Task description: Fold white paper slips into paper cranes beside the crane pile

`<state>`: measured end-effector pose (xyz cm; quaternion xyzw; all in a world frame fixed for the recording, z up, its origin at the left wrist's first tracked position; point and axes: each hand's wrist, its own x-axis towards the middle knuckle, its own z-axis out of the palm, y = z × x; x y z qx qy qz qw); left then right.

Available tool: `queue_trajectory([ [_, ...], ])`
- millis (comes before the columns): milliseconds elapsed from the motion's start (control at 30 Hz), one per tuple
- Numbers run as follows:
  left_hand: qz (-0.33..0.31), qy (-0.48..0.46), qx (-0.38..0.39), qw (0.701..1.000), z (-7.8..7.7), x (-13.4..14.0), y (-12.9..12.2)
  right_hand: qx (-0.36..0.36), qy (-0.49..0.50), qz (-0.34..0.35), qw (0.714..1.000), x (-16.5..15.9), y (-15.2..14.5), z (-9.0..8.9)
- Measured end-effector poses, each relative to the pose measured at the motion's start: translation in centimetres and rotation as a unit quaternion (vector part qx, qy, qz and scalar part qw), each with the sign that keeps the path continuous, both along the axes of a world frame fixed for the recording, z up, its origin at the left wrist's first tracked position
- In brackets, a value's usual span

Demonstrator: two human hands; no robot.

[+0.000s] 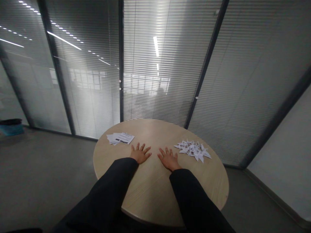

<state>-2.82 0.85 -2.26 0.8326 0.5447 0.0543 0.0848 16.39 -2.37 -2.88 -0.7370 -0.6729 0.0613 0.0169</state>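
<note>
while hands (140, 156) lie flat, folded papers (192, 149) point variously, heaped left to right.

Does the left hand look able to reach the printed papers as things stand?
Probably yes: the left hand lies spread on the table, close to the printed papers, and nothing visible stands between them.

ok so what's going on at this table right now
A person has both hands on a pale wooden table, palms down with fingers spread, holding nothing. A few printed paper sheets lie overlapping just beyond the left hand. A heap of folded white paper pieces, possibly cranes, sits beside the right hand.
</note>
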Motion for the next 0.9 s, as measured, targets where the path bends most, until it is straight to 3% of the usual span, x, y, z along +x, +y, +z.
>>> queue_trajectory([
  [300, -0.012, -0.035, 0.049, 0.998, 0.9, -0.3, 0.3, 0.061, -0.006, 0.010, 0.998, 0.1, -0.2, 0.6],
  [567, -0.047, -0.252, 0.099, 0.962, 0.7, -0.4, 1.8, 0.215, 0.067, 0.045, 0.973, 1.3, 0.2, 1.1],
  [900, -0.047, -0.291, 0.113, 0.949, 0.8, -0.7, 1.8, 0.215, 0.178, 0.003, 0.960, 1.2, 0.3, 1.6],
])
